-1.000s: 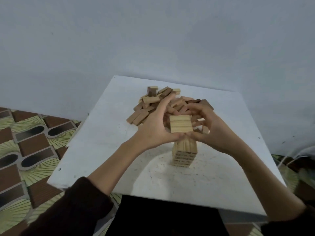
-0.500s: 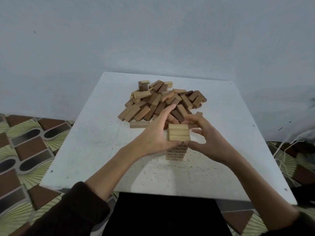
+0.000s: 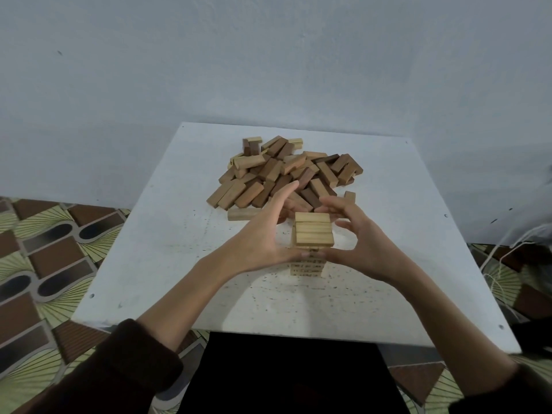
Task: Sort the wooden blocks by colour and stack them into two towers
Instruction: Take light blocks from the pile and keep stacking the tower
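A tower of pale pine-coloured wooden blocks [image 3: 310,240] stood on the white square desk [image 3: 167,243], near its front half, its top layer three blocks laid side by side. The left hand [image 3: 263,240] and right hand [image 3: 363,246] cupped it from either side, fingers [image 3: 283,194] spread and curved, thumbs meeting at the front face below the top layer; whether the palms touched the sides could not be told. Behind lay the unsorted heap of light and dark brown wooden blocks [image 3: 283,174], well apart from the tower's base. The likeliest mishap seemed a nudge: uneven squeezing could skew a layer or topple the narrow tower, and fingers brushing the heap could roll loose blocks into it.
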### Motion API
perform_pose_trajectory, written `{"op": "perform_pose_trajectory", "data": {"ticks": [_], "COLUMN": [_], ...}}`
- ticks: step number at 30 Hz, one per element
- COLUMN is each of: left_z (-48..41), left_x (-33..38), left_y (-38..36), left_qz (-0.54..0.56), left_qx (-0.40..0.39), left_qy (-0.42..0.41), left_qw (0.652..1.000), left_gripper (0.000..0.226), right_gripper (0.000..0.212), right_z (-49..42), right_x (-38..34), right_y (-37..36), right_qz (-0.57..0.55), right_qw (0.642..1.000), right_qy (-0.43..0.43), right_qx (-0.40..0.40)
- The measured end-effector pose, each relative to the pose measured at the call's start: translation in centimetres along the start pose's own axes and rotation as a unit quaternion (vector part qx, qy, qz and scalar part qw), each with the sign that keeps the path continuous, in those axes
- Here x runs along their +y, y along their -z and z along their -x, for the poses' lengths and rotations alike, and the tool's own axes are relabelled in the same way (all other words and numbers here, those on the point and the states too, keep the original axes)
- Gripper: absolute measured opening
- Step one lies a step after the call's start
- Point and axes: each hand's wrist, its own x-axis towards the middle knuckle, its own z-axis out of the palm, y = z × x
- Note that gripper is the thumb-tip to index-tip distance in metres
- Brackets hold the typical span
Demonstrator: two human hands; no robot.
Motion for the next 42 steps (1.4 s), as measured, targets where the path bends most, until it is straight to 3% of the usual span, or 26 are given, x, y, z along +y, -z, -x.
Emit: {"op": "perform_pose_trajectory", "data": {"ticks": [24,42], "left_z": [0.1,1.8], "left_x": [-0.2,0.0], "left_y": [-0.3,-3.8], "left_qz": [-0.003,0.063], "left_qx": [0.025,-0.027], "left_qy": [0.0,0.094], "left_qw": [1.0,0.993], "left_gripper": [0.103,0.113], "right_gripper": [0.074,0.106], "right_z": [0.0,1.7], "right_x": [0.3,-0.2], "right_y": [-0.2,-4.0], "right_qz": [0.011,-0.13], "right_qw": [1.0,0.988], "right_qy": [0.01,-0.08], "right_qx": [0.011,0.012]}}
